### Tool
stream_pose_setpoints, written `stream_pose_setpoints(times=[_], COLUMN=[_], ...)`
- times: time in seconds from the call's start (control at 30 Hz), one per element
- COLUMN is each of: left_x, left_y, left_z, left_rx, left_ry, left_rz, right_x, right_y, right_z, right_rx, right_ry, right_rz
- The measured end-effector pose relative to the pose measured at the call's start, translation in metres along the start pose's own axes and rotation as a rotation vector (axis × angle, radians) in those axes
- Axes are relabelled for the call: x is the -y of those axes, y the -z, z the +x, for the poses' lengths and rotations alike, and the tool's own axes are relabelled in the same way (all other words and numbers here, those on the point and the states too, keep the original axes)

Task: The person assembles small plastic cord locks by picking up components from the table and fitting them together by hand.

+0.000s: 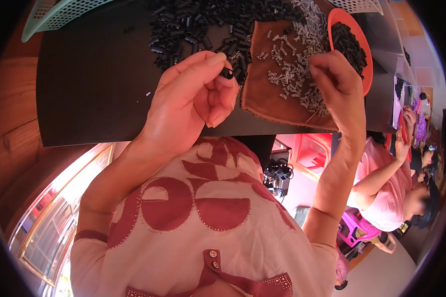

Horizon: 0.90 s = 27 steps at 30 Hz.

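Observation:
Between the thumb and forefinger of my left hand (188,91) is a small black plastic tube (227,73), its open end turned to the right. The other fingers curl loosely below it. My right hand (341,89) is over the heap of small metal springs (287,74) on a brown cloth (262,96). Its thumb and forefinger are pinched together at the springs, and I cannot make out what is between them. Many similar black tubes (183,29) lie piled on the dark table beyond my left hand.
An orange-red bowl (367,64) holding black pieces stands right of the springs. A pale green basket (49,17) is at the far left, and a white perforated basket (357,5) at the far right. The dark table (91,94) ends near my body. Another person (381,183) works at the right.

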<state>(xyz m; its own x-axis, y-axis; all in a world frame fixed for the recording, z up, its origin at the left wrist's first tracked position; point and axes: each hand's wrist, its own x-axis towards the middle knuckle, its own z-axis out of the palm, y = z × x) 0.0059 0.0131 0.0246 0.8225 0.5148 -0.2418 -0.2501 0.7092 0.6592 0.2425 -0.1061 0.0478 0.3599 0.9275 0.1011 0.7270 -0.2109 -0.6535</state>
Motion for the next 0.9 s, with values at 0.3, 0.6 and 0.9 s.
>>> stream_pose_setpoints(times=[0.3, 0.6, 0.9], left_x=[0.005, 0.002, 0.002], left_y=[-0.003, -0.006, -0.006], left_z=[0.001, -0.004, -0.003], left_rx=[-0.005, -0.048, -0.056], left_ry=[0.02, 0.01, 0.006], left_rz=[0.02, 0.068, 0.055], right_x=[0.0, -0.004, 0.001], right_y=[-0.013, -0.004, 0.0], right_z=[0.017, 0.029, 0.009], right_rx=[0.092, -0.072, 0.144], right_ry=[0.246, 0.22, 0.145], right_rz=[-0.232, -0.17, -0.319])
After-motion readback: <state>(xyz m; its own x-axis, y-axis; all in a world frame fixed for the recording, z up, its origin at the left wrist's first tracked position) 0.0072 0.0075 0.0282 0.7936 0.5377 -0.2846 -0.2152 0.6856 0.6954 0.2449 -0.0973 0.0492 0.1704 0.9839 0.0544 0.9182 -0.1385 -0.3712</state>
